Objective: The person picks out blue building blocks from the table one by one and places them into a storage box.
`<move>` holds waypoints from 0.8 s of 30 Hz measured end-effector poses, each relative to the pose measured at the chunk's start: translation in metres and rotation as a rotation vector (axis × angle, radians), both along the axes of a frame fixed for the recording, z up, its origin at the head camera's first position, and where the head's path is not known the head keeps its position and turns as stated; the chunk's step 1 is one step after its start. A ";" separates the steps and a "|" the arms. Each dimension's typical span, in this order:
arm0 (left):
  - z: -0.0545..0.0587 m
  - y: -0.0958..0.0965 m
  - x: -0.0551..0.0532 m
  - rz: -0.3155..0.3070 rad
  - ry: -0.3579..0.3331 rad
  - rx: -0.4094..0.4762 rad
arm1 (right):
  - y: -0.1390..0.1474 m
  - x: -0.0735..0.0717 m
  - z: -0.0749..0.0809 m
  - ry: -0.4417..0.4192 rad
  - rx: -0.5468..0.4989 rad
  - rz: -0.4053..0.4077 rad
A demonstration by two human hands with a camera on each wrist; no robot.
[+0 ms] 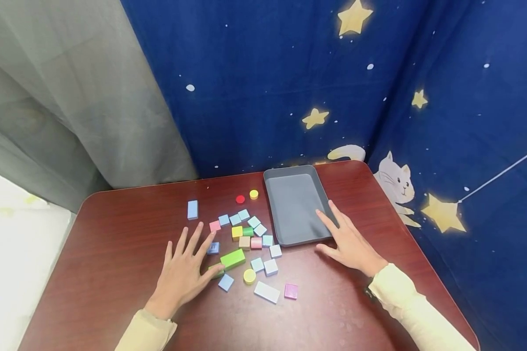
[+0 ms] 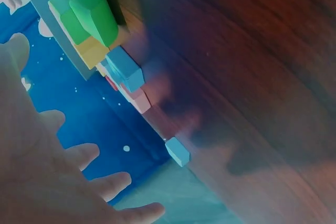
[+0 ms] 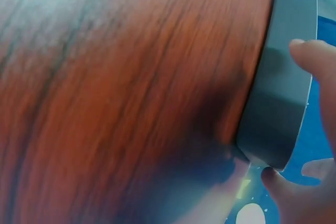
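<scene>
We see the grey tray towards the back of the table, with the loose blocks spread to its left and in front of it. Our left hand is spread, fingers apart and gripping nothing, its thumb over the small dark green block; our right hand is likewise loose-fingered at the tray's near right corner, and we cannot tell whether it touches the rim. The tray looks light and stiff to us, likely to slide if pushed, so we would hold it by its raised side walls. The blocks seem light, hard and sturdy; we would pinch the bright green block across its long sides, while the flat red disc may be fiddlier, best taken by its edge. The reddish-brown wood-grain surface has a sheen and looks smooth. Behind it we have a blue curtain printed with stars and a grey curtain.
</scene>
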State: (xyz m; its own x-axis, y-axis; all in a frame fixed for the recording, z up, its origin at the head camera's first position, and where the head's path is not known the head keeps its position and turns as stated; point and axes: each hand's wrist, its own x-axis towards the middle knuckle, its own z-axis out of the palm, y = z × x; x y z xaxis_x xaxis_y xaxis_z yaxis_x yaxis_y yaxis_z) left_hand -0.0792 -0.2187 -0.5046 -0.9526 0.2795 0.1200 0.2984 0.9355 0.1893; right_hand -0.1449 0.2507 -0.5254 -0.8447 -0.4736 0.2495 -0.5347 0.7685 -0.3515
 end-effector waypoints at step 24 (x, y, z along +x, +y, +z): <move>-0.007 0.003 0.001 -0.013 0.009 0.016 | -0.002 -0.010 -0.005 -0.097 -0.044 -0.108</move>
